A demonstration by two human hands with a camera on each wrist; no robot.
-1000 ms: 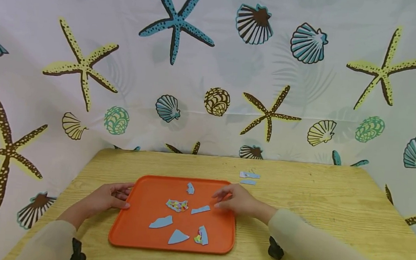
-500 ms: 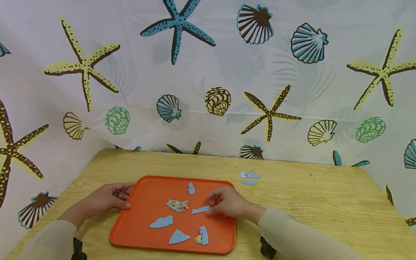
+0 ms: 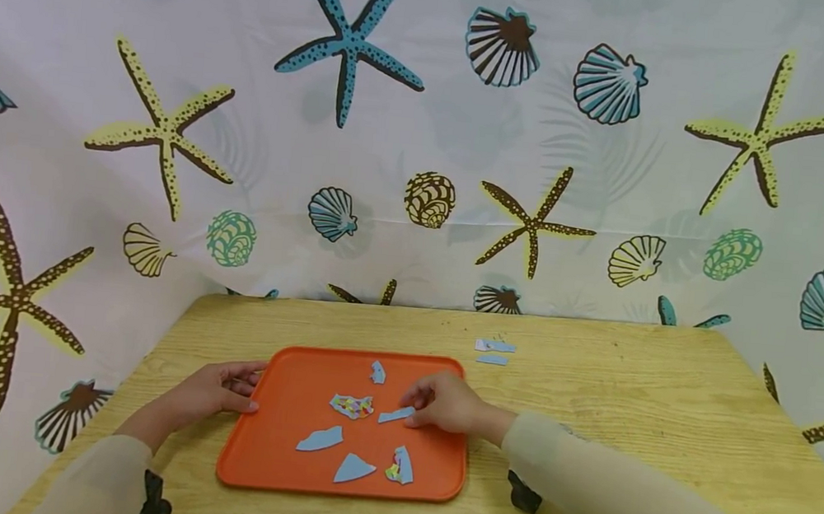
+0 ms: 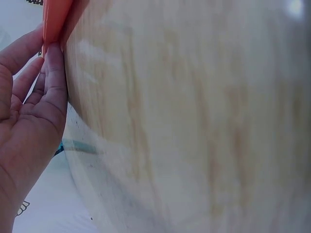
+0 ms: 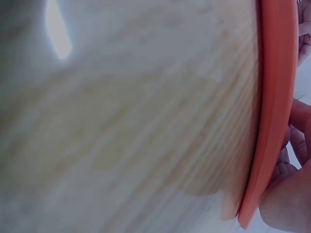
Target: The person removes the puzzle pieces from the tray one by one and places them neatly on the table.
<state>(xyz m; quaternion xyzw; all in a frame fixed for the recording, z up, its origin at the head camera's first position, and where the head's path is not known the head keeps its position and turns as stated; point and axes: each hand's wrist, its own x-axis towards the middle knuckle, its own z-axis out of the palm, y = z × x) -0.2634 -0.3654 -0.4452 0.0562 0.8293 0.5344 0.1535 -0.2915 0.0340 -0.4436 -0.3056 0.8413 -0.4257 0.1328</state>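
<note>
An orange tray (image 3: 274,451) lies on the table with several torn paper pieces on it. In the head view my left hand (image 3: 208,395) holds the tray's left rim, thumb near the top edge; the left wrist view shows its fingers (image 4: 55,73) against the tray's side. My right hand (image 3: 446,403) is over the tray's right half, its thumb and forefinger pinching the right end of a narrow light-blue paper strip (image 3: 393,415). Around it lie a multicoloured piece (image 3: 351,406), a small blue piece (image 3: 378,372), two plain blue pieces (image 3: 320,438) and a blue-edged coloured one (image 3: 401,465).
Beyond the tray, two more paper strips (image 3: 495,346) lie near the back of the wooden table (image 3: 628,410). A white cloth (image 3: 410,273) printed with starfish and shells hangs behind it. The tray's raised rim (image 5: 277,97) crosses the right wrist view.
My right hand has moved left and slightly down, and its thumb and forefinger have closed in on the strip's right end. The left hand and the tray have stayed put.
</note>
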